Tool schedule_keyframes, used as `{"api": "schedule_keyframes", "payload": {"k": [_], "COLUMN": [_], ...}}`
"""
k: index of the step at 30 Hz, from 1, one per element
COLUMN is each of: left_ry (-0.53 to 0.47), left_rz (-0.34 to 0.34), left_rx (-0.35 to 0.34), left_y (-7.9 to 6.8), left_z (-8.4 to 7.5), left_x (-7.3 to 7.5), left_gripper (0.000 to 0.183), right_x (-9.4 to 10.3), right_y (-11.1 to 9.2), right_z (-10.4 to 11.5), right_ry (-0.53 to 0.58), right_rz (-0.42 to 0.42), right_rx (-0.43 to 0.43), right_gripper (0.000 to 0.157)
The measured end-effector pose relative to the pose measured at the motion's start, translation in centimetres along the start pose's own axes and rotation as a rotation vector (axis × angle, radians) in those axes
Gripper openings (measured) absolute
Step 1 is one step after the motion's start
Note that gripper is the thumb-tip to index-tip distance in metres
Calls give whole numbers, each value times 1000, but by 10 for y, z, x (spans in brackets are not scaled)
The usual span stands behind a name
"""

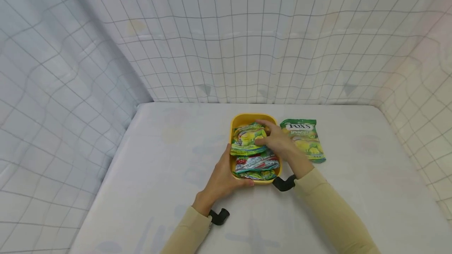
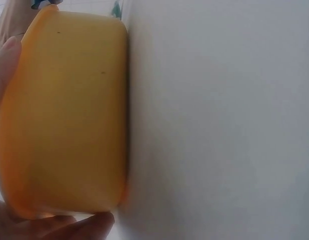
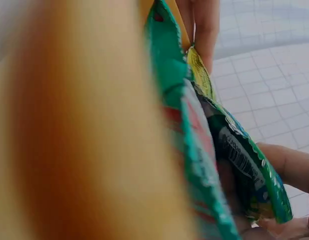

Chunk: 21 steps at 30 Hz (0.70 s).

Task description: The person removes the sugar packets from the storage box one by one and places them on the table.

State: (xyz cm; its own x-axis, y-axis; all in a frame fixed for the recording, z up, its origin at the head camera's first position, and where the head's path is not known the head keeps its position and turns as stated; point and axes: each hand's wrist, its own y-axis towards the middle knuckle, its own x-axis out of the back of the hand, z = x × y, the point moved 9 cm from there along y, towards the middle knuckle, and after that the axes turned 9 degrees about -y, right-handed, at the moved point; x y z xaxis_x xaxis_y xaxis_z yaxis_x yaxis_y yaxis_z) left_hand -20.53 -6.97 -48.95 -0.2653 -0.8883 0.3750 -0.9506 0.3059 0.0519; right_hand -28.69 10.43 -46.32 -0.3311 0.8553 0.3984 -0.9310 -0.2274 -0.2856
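My left hand [image 1: 223, 178] grips the near left corner of a yellow plastic tub [image 1: 247, 119], thumb along the front rim and fingers on the side wall. Several candy bags fill the tub, among them a red and pale-blue one [image 1: 257, 162] and a green one [image 1: 259, 175] at the near end. At the tub's far half, my right hand [image 1: 280, 141] pinches a green and yellow candy bag [image 1: 247, 138], which lies tilted over the others. In the right wrist view the held bag's barcoded back [image 3: 237, 150] shows between fingers and thumb; the blurred tub wall [image 3: 94, 125] covers the left side.
A green FOX'S candy bag [image 1: 304, 141] lies flat on the white table [image 1: 169, 160], just right of the tub and partly behind my right wrist. White gridded cloth [image 1: 226, 50] rises behind the table and along both sides.
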Motion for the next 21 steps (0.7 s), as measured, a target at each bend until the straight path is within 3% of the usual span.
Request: {"api": "schedule_keyframes", "payload": {"k": [11,21], "left_ry": [-5,16], "left_rz": [7,2], "left_rx": [-23,9], "left_y": [1,-1], "left_z": [-2,1], "left_x": [-2,-2], "left_gripper": [138,139], "right_x": [-2,-1], "right_y": [5,-2], "right_z": [-13,-12], "right_ry": [89,-4], "right_rz": [47,82], "right_rx": [-28,0], "right_gripper": [82,78]}}
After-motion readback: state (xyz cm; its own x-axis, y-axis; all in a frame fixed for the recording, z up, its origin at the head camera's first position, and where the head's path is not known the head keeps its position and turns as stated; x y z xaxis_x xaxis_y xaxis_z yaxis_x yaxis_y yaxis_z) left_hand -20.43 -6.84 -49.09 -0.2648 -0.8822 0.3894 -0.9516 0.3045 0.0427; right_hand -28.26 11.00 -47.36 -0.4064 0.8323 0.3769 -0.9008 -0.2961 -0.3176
